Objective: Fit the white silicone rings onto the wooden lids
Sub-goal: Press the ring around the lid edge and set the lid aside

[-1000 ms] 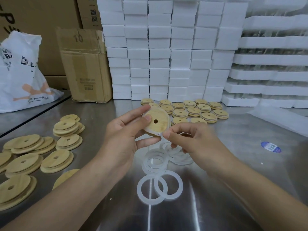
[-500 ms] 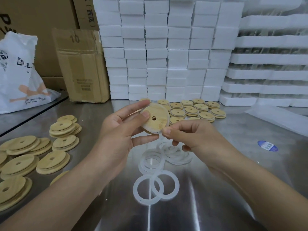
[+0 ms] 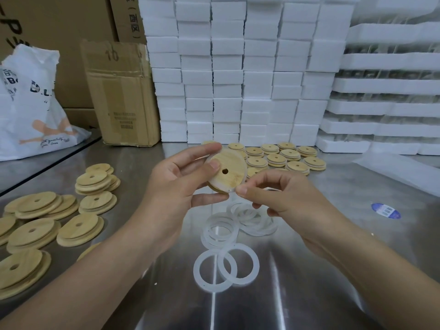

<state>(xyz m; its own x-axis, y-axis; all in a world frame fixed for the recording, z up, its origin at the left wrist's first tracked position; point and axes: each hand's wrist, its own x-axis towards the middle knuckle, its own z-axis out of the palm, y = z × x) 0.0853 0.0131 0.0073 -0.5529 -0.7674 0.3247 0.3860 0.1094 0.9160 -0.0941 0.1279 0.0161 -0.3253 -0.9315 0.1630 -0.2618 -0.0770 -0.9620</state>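
- Grip: the left hand (image 3: 176, 186) grasps a wooden lid (image 3: 227, 172) at frame centre, thumb on its face, fingers behind its upper and lower edges. The right hand (image 3: 285, 198) pinches the lid's lower-right rim, where a white silicone ring (image 3: 232, 190) seems to be partly seated; how much is on cannot be told.
- Left of frame: bare lids (image 3: 78, 228) lie in loose stacks on the steel table (image 3: 333, 270).
- Centre, below the hands: spare rings (image 3: 226, 267) lie flat, overlapping.
- Upper centre-right: small lid stacks (image 3: 289, 154) stand before the foam blocks (image 3: 238, 67).
- Key relation: the lid is tilted, face toward the camera, with the unfinished rim nearest the right hand, which probably works round while the left steadies.
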